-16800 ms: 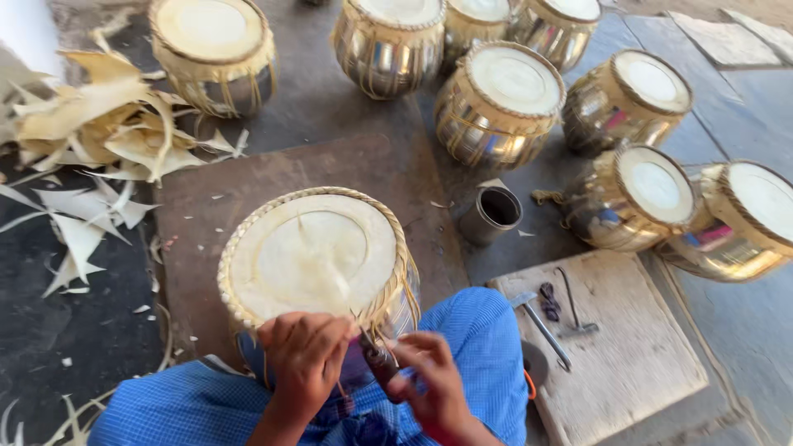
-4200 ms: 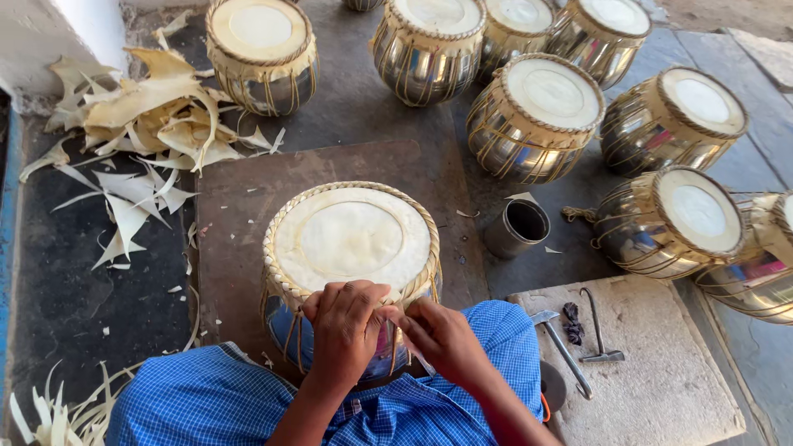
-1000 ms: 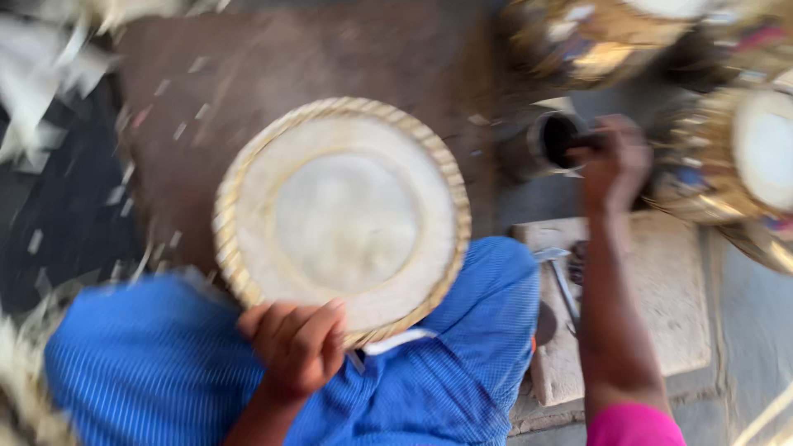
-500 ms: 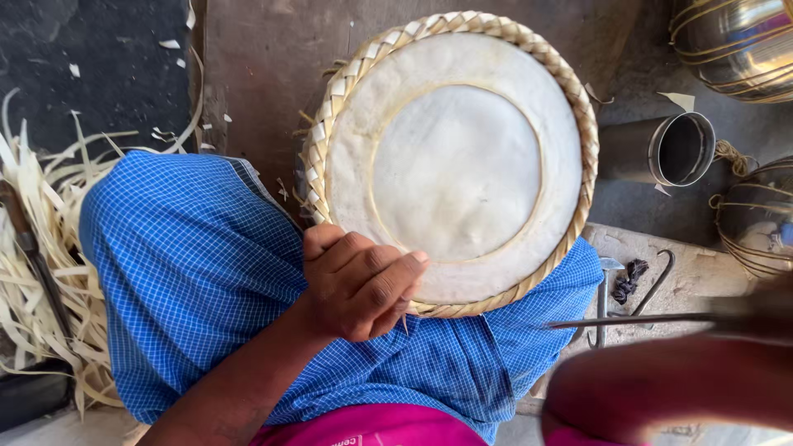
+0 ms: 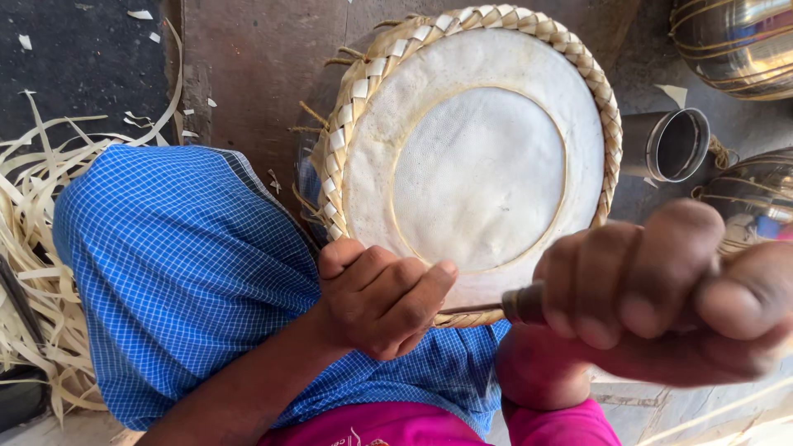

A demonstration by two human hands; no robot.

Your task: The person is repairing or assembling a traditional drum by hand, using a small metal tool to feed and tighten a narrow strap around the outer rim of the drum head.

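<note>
A round drum (image 5: 479,165) with a white skin and a braided straw rim (image 5: 347,132) rests against my lap, which is covered in blue checked cloth (image 5: 182,272). My left hand (image 5: 380,297) curls over the drum's near edge and grips the rim. Very close to the camera, my right hand (image 5: 661,289) is shut on a tool with a thick handle and a thin metal shaft, an awl (image 5: 516,306). Its shaft points left along the near rim, ending beside my left fingers. The tip is hidden behind them.
A small metal cup (image 5: 673,144) lies on its side to the right of the drum. Shiny metal drum bodies (image 5: 735,41) stand at the upper right. Pale straw strips (image 5: 33,248) are heaped on the left. The drum stands on a brown wooden board (image 5: 248,74).
My right hand came back from the right side holding the awl and brought its shaft to the near rim. My left hand kept its grip on the rim.
</note>
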